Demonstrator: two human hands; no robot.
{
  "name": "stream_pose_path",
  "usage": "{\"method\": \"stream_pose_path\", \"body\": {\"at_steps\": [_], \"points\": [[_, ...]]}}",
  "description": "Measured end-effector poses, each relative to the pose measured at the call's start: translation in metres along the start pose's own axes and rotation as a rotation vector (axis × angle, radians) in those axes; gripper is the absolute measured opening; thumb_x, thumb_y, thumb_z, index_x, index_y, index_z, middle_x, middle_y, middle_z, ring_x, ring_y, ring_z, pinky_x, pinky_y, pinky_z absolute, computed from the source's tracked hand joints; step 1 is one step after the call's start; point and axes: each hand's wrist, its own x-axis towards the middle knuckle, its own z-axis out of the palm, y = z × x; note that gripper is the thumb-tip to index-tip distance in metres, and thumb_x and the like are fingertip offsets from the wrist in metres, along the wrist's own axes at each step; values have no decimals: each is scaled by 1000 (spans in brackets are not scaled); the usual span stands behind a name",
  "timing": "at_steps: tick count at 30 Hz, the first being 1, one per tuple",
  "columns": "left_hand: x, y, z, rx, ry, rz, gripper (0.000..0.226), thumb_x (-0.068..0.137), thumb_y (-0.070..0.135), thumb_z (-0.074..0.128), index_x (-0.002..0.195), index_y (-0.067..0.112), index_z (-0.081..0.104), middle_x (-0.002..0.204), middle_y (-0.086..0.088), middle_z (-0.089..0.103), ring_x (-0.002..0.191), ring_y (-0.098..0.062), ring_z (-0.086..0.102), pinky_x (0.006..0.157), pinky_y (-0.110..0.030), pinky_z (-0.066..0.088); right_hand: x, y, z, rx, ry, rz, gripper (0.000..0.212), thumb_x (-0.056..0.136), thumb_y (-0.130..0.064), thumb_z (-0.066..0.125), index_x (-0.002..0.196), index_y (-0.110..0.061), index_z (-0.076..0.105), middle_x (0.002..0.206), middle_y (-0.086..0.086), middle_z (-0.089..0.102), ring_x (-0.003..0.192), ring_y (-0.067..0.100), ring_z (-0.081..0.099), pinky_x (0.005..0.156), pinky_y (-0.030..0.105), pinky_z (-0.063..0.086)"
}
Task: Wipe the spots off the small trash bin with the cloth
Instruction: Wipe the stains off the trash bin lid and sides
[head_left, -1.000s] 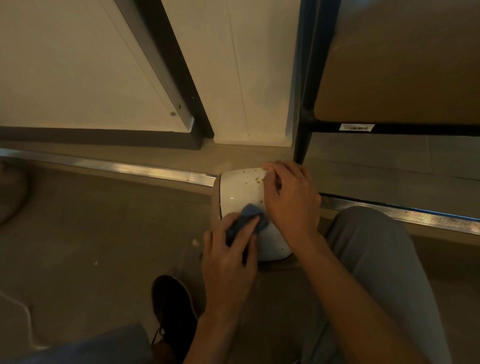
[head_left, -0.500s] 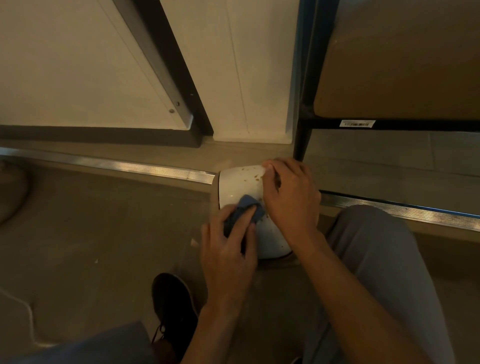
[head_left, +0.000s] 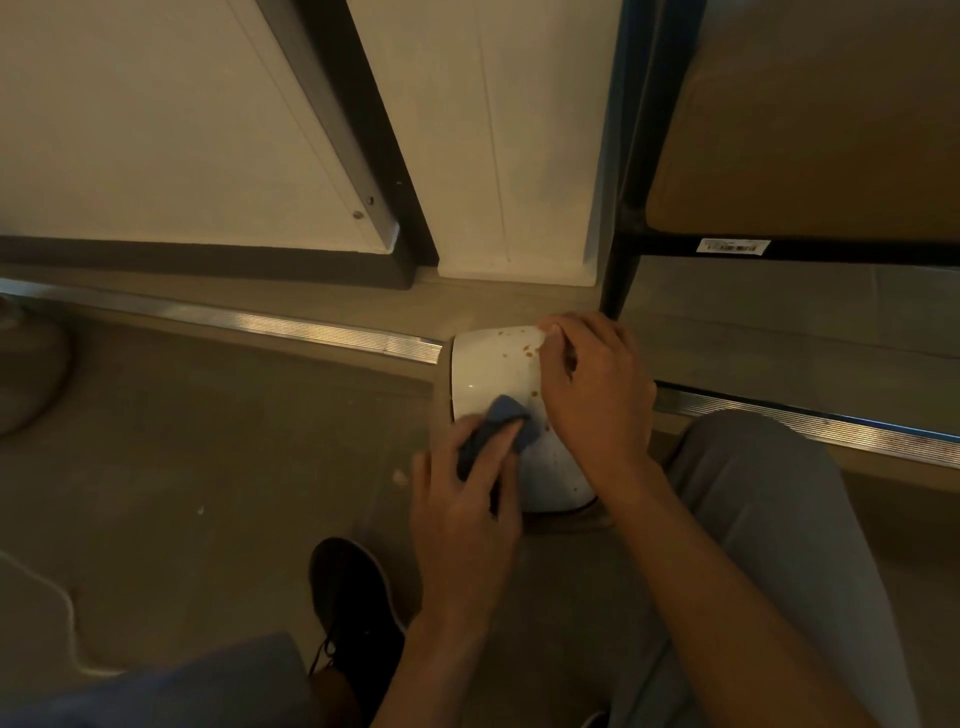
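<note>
Wiping is under way but far from finished, as far as this view shows. The small white trash bin (head_left: 498, 379) lies tipped on the floor (head_left: 208, 441), just in front of the metal floor strip (head_left: 311, 327) and beside the black shelf leg (head_left: 618, 280). The left hand (head_left: 462, 509) presses the blue cloth (head_left: 501, 426) against the bin's side, fingers (head_left: 493, 452) laid over the bunched cloth and curled round it. The right hand (head_left: 592, 384) steadies the bin, its fingers curled over the far rim. Brown spots (head_left: 527, 351) still cluster near that rim, and a few more sit just right of the cloth. The patch left of the spots looks clean and glossy. Judging from this, the upper band and the specks by the cloth remain, and the hidden faces cannot be assessed.
</note>
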Motion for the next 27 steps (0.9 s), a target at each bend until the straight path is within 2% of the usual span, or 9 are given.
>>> {"method": "stream_pose_path", "body": {"at_steps": [2, 5, 8, 9, 14, 16, 20, 24, 27], "points": [[-16, -6, -4, -2, -23, 20, 35, 94, 29, 55, 129, 32, 57, 133, 1, 49, 112, -20, 49, 90, -19, 36, 0, -1, -1, -11, -3, 6, 39, 99, -40, 36, 114, -22, 67, 115, -2, 65, 114, 21, 55, 86, 44, 54], [-8, -17, -11, -48, 31, -68, 33, 95, 28, 55, 128, 29, 60, 128, -4, 53, 113, -24, 52, 90, -24, 43, -1, -3, -1, -10, -10, 10, 37, 101, -40, 37, 115, -23, 67, 116, -3, 65, 116, 18, 53, 87, 43, 54], [22, -14, -13, -51, 57, -106, 32, 97, 27, 55, 126, 20, 67, 126, -8, 56, 114, -15, 47, 94, -5, 31, 0, -2, -1, -16, -6, 4, 35, 102, -37, 39, 115, -22, 67, 115, -3, 65, 114, 19, 54, 86, 42, 54], [31, -10, -12, -46, 52, -107, 32, 97, 25, 56, 126, 19, 67, 126, -7, 56, 114, -14, 47, 92, -4, 31, 0, -1, 0, -20, -6, 3, 34, 102, -36, 40, 115, -21, 67, 115, -2, 66, 113, 19, 54, 86, 42, 54], [12, 1, -1, -15, -45, -2, 35, 95, 24, 59, 129, 24, 64, 132, -5, 55, 113, -22, 51, 96, -9, 31, -1, -1, -1, -27, -14, 0, 40, 100, -40, 35, 115, -21, 66, 116, -2, 65, 114, 19, 54, 86, 41, 53], [-10, -3, -4, 4, -89, 55, 35, 94, 26, 58, 129, 27, 63, 134, -2, 54, 112, -22, 51, 91, -15, 36, -1, -1, -1, -26, -6, -2, 42, 99, -42, 34, 115, -21, 67, 116, -2, 65, 114, 19, 55, 87, 40, 53], [-9, -20, -13, -4, -5, -22, 32, 94, 25, 56, 125, 23, 67, 132, 0, 50, 111, -24, 51, 85, -25, 43, -1, -3, -1, -8, -5, -7, 40, 100, -40, 36, 115, -20, 67, 116, -1, 66, 114, 20, 55, 85, 42, 54], [20, -14, -12, -17, 58, -41, 31, 96, 25, 56, 125, 21, 67, 128, -1, 52, 112, -18, 48, 89, -10, 34, 0, -1, 1, -9, -8, 2, 39, 101, -38, 36, 115, -20, 67, 116, 0, 65, 114, 21, 55, 87, 45, 53], [13, -6, -6, -11, 16, -27, 33, 94, 22, 59, 126, 24, 67, 131, 1, 53, 111, -15, 45, 90, -10, 33, 0, 1, 1, -12, -2, 0, 38, 101, -38, 37, 115, -20, 67, 115, 0, 65, 112, 21, 56, 86, 45, 53]]}}
